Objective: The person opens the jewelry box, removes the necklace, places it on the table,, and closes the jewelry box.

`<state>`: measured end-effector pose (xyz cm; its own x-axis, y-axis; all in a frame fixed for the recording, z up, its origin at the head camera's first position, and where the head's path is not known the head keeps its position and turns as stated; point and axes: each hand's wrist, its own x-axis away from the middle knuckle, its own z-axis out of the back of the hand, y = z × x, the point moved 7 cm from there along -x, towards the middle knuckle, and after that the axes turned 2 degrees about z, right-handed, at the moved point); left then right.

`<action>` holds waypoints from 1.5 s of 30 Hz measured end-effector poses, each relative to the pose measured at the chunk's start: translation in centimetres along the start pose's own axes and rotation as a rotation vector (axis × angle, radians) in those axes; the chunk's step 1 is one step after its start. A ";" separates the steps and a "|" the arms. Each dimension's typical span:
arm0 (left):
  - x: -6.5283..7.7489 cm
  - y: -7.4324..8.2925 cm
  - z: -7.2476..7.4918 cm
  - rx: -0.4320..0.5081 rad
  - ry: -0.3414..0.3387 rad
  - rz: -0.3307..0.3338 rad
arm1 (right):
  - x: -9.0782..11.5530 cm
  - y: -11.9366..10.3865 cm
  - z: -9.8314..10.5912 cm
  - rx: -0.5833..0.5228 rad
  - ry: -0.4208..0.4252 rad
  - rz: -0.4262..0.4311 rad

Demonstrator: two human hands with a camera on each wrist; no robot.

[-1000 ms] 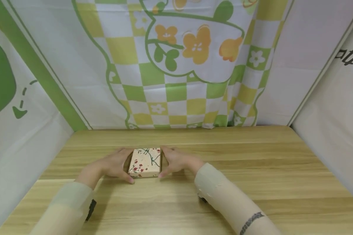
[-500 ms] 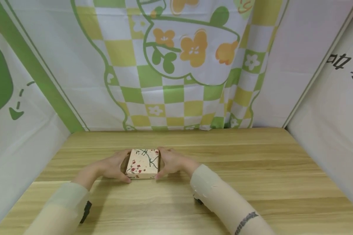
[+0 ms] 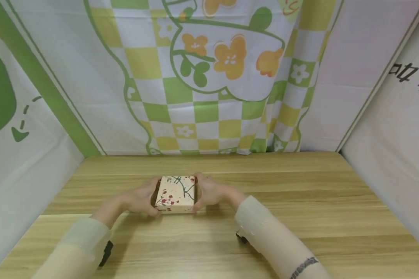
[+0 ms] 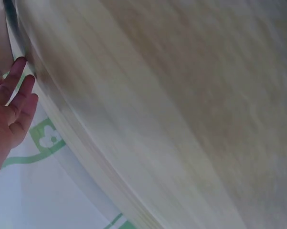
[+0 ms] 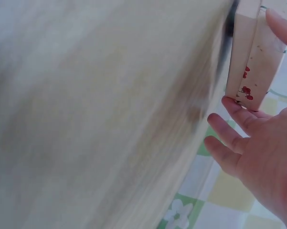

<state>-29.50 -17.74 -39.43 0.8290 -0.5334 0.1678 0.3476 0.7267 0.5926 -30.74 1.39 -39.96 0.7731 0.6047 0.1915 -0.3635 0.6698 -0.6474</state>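
A small square box [image 3: 176,192], cream with red blossoms and dark green branches on its lid, is over the left-centre part of the wooden table in the head view. My left hand [image 3: 144,197] grips its left side, thumb at the near corner and fingers at the far one. On the opposite side my right hand [image 3: 210,192] holds it the same way. The right wrist view shows the box [image 5: 258,52] between thumb and index finger, with the other fingers spread off it. Only a corner of the box [image 4: 0,38] enters the left wrist view, beside the left fingers.
The wooden table [image 3: 209,244] stretches out around the hands. Behind it hangs a green, yellow and white checked curtain [image 3: 206,110]. White printed cloth walls [image 3: 398,155] close in the left and right sides.
Over the last half second both hands have shifted a little to the right with the box between them. Earlier, the head view itself moved slightly while the hands kept their hold.
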 end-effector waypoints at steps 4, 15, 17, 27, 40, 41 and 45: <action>-0.2 0.6 -0.3 0.101 -0.006 -0.022 | 0.9 -0.1 0.7 -0.084 0.024 0.030; -0.8 4.2 -0.3 0.291 -0.002 -0.130 | 4.7 -0.3 3.2 -0.281 0.077 0.089; -0.8 5.1 -0.3 0.295 0.015 -0.149 | 5.6 -0.3 3.6 -0.312 0.093 0.117; -1.2 8.9 -1.6 0.274 0.042 -0.246 | 10.2 0.3 4.4 -0.449 0.105 0.212; -2.3 12.0 -3.2 0.324 0.115 -0.342 | 13.0 2.1 5.2 -0.527 0.192 0.309; -2.3 12.1 -3.3 0.320 0.111 -0.336 | 13.2 2.1 5.2 -0.530 0.194 0.313; -2.5 12.5 -3.7 0.314 0.079 -0.304 | 13.7 2.3 5.3 -0.519 0.201 0.323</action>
<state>-25.63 -5.70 -35.36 0.7448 -0.6590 -0.1050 0.4412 0.3683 0.8183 -23.75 13.55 -34.92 0.7675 0.6145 -0.1825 -0.3348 0.1414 -0.9316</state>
